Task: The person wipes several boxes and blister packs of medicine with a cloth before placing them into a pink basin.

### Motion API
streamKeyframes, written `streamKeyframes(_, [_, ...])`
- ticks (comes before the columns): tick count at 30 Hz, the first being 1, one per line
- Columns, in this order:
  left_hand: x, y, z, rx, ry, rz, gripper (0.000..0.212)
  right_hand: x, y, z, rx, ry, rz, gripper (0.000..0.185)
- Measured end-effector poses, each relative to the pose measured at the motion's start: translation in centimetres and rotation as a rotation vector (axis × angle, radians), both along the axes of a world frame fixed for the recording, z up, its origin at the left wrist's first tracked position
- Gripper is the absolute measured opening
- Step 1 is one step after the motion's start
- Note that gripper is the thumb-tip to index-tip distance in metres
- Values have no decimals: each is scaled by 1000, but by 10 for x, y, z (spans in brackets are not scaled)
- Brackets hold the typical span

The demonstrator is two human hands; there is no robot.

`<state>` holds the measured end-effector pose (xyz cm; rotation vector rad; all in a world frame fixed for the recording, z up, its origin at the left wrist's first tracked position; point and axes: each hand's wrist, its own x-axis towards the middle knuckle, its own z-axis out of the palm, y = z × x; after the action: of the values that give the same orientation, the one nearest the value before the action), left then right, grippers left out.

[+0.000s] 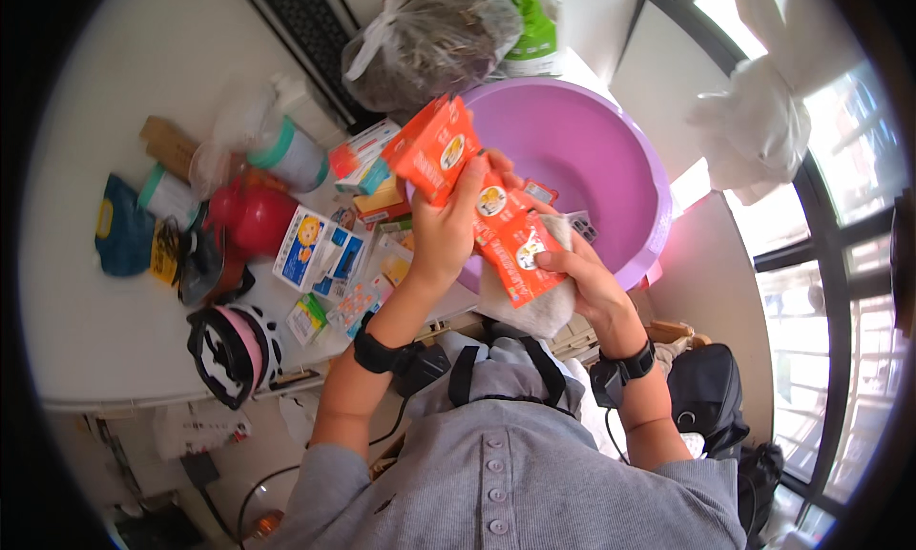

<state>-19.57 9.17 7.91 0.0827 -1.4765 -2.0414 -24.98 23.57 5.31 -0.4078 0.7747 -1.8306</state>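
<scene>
A strip of joined orange sachets (494, 217) stretches between my two hands over the near left rim of a purple plastic basin (644, 156). My left hand (454, 221) grips the strip near its upper sachets. At the lower end, my right hand (583, 271) pinches the strip with the thumb on top and also holds a light grey cloth (526, 314) beneath it. Inside the basin lie a blister pack (583, 224) and a small red-edged packet (540, 191). Left of the basin, several medicine boxes (300, 246) and a blister pack of orange pills (356, 308) lie on the white table.
A pink and black helmet (247, 350) rests at the table's near edge. Tubs with teal lids (290, 153) and a red round object (254, 214) stand at left. Behind the basin are a filled clear plastic bag (436, 42) and a green bag (533, 28). Windows line the right.
</scene>
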Motion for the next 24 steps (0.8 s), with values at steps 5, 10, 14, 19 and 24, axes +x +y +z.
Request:
streamKeyframes(5, [11, -1, -10, 282, -51, -163, 25, -1, 14, -19, 144, 169, -99, 61])
streamKeyframes(10, [55, -14, -36, 395, 10, -127, 44, 3, 21, -16, 221, -43, -191, 50])
streamKeyframes(14, [112, -47, -56, 582, 28, 102, 41, 1, 20, -3, 263, 18, -226, 46])
streamKeyframes(19, [179, -91, -82, 644, 44, 613, 41, -5, 22, -1, 298, 114, -259, 45])
streamKeyframes(24, [194, -92, -100, 881, 92, 549, 52, -6, 9, -4, 313, 93, -263, 46])
